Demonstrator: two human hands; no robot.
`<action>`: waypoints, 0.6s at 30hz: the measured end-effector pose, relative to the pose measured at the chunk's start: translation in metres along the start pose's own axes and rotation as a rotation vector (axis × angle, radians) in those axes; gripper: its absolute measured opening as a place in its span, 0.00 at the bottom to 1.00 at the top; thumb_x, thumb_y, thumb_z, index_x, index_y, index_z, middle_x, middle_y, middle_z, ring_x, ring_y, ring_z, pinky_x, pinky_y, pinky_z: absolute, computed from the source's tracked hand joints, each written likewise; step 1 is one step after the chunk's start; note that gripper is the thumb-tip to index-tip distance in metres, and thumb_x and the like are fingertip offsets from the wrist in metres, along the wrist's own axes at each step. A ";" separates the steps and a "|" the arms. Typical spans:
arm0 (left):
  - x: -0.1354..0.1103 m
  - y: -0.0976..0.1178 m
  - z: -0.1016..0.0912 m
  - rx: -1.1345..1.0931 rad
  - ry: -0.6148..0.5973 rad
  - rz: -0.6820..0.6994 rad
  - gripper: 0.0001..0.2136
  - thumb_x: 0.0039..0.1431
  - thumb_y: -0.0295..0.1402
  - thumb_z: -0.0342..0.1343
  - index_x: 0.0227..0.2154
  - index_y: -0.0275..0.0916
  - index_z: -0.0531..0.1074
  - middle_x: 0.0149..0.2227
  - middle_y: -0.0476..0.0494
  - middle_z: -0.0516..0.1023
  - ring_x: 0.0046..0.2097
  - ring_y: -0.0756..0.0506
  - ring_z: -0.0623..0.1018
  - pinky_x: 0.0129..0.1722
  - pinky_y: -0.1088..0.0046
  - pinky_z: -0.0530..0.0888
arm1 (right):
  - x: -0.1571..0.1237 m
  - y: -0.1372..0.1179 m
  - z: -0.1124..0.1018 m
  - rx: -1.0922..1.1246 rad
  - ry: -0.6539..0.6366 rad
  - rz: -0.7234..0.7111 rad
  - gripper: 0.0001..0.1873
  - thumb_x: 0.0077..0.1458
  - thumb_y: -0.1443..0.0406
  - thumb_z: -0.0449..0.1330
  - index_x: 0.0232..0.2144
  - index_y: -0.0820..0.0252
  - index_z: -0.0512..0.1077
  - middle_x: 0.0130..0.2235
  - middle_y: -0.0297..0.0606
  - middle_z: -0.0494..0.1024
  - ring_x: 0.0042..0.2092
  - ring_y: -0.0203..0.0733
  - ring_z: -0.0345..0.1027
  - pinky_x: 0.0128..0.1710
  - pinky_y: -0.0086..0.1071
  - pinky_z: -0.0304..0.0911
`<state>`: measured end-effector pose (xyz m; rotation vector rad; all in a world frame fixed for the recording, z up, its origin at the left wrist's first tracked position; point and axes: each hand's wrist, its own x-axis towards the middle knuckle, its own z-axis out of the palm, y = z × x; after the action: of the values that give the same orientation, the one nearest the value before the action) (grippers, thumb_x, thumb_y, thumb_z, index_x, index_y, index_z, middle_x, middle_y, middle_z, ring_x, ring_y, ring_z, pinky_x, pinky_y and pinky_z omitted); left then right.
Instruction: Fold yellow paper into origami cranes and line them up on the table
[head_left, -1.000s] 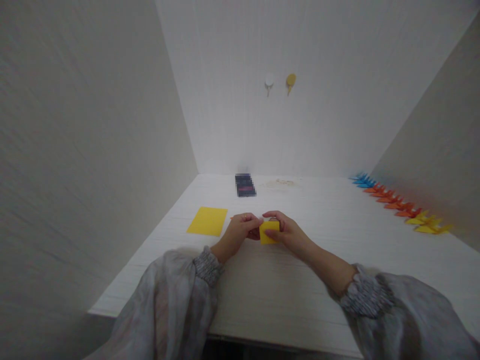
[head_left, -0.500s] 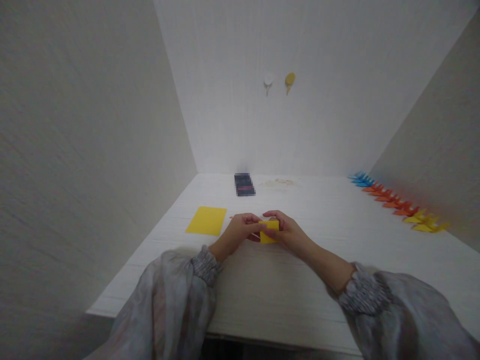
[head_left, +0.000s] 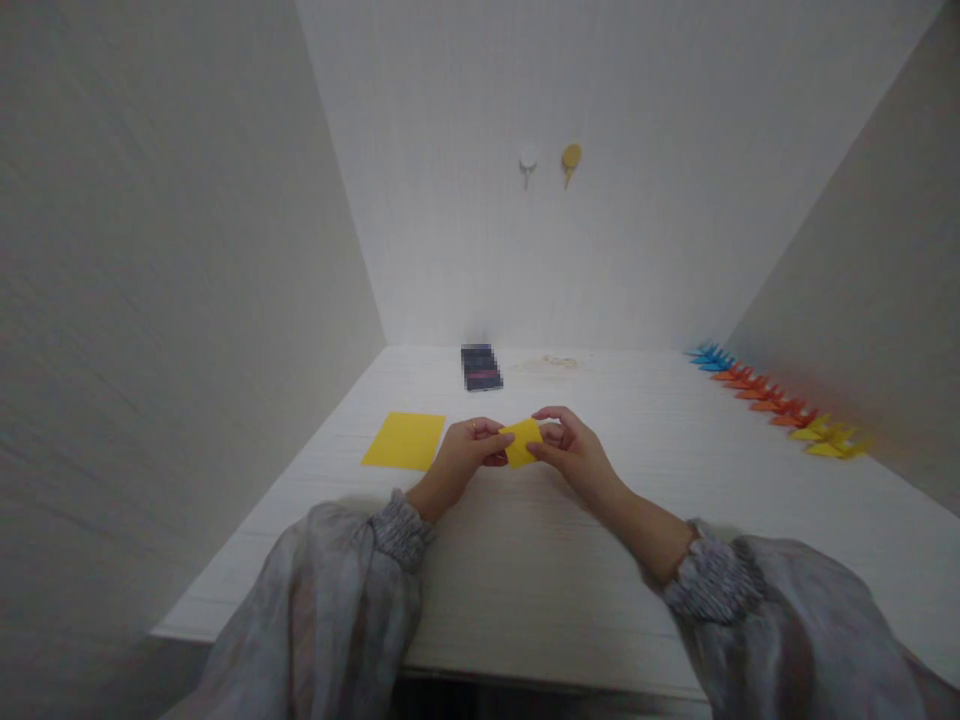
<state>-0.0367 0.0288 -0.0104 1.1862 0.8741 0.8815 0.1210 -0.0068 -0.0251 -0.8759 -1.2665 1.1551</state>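
Observation:
A small folded piece of yellow paper [head_left: 523, 446] is held up between both hands, a little above the table, slightly tilted. My left hand [head_left: 474, 447] pinches its left side, thumb on the near face and fingers behind. On the right side my right hand [head_left: 568, 447] grips the paper's edge between thumb and fingers, its index finger raised and bent. The hidden fingertips and the paper's back cannot be seen. To the left of my left hand a flat yellow sheet [head_left: 405, 441] lies on the white table [head_left: 555, 590].
Along the right wall stands a row of folded paper figures, blue [head_left: 711, 357], orange [head_left: 765, 392] and yellow [head_left: 829, 437]. A dark pixelated object [head_left: 481, 368] lies near the back wall. A white hook [head_left: 528, 160] and a yellow hook [head_left: 571, 157] are on that wall.
The folded paper has been lifted slightly and tilted, and my left thumb now lies on its left part. The whole view has shifted a little.

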 end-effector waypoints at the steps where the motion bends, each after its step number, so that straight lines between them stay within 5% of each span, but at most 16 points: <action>1: 0.000 0.000 0.000 0.001 -0.001 -0.001 0.10 0.39 0.32 0.60 0.24 0.32 0.68 0.23 0.47 0.74 0.23 0.53 0.73 0.25 0.78 0.70 | 0.000 0.000 0.000 -0.010 0.015 -0.008 0.18 0.40 0.66 0.61 0.36 0.55 0.60 0.28 0.31 0.71 0.28 0.35 0.67 0.30 0.31 0.61; 4: 0.000 0.000 0.000 -0.005 -0.008 0.005 0.10 0.40 0.32 0.60 0.24 0.32 0.68 0.23 0.47 0.74 0.24 0.53 0.73 0.25 0.78 0.70 | 0.000 0.000 -0.001 -0.088 0.091 -0.020 0.15 0.39 0.66 0.61 0.33 0.56 0.63 0.33 0.32 0.70 0.27 0.32 0.66 0.27 0.29 0.61; 10: 0.001 -0.002 0.000 -0.015 -0.008 -0.007 0.10 0.39 0.32 0.61 0.25 0.32 0.69 0.23 0.46 0.74 0.24 0.53 0.72 0.26 0.77 0.70 | -0.003 -0.003 0.000 -0.141 0.061 0.046 0.10 0.41 0.64 0.60 0.29 0.57 0.64 0.18 0.27 0.66 0.22 0.33 0.63 0.23 0.28 0.59; 18: -0.002 0.000 0.001 -0.075 -0.065 0.005 0.09 0.42 0.32 0.58 0.26 0.31 0.70 0.24 0.45 0.74 0.26 0.51 0.73 0.29 0.74 0.70 | -0.002 -0.004 0.001 -0.107 0.000 0.000 0.11 0.42 0.66 0.59 0.33 0.57 0.72 0.35 0.36 0.73 0.36 0.38 0.66 0.38 0.33 0.60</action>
<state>-0.0369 0.0269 -0.0098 1.1456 0.7795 0.8677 0.1210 -0.0101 -0.0216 -0.9546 -1.3379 1.0958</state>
